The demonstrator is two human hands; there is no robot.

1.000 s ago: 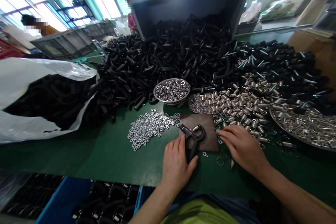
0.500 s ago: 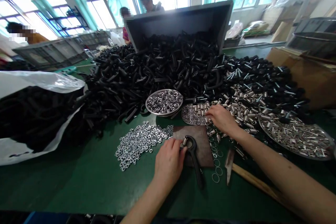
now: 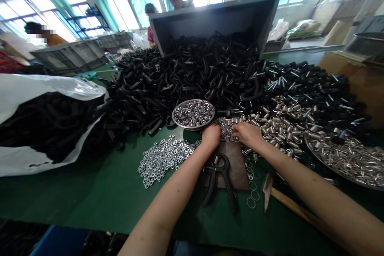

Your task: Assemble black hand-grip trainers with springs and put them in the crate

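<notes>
My left hand (image 3: 211, 137) reaches over the near left edge of a shallow dish of small wire-like metal parts (image 3: 227, 133), its fingers curled down. At the same dish's right side, my right hand (image 3: 248, 134) has its fingertips pinched together. What either hand holds is too small or hidden to make out. Below them a black hand grip exerciser (image 3: 230, 192) lies with its two handles spread toward me and a coil spring (image 3: 216, 160) at its top. Its upper part rests on a brown metal plate (image 3: 240, 162). Loose coil springs (image 3: 277, 130) lie right of my right hand.
A bowl of metal collars (image 3: 192, 128) and a heap of nuts (image 3: 165, 156) stand left. A hammer (image 3: 268, 192) and thin rings (image 3: 251, 203) lie right, near a tray of pins (image 3: 351, 160). Black handles (image 3: 180, 76) spill from a grey crate (image 3: 270, 20). People sit beyond.
My left hand has let go of the grip exerciser and moved up to the small-parts dish. The exerciser's left handle now shows. My right hand stays by the dish; the view has shifted slightly.
</notes>
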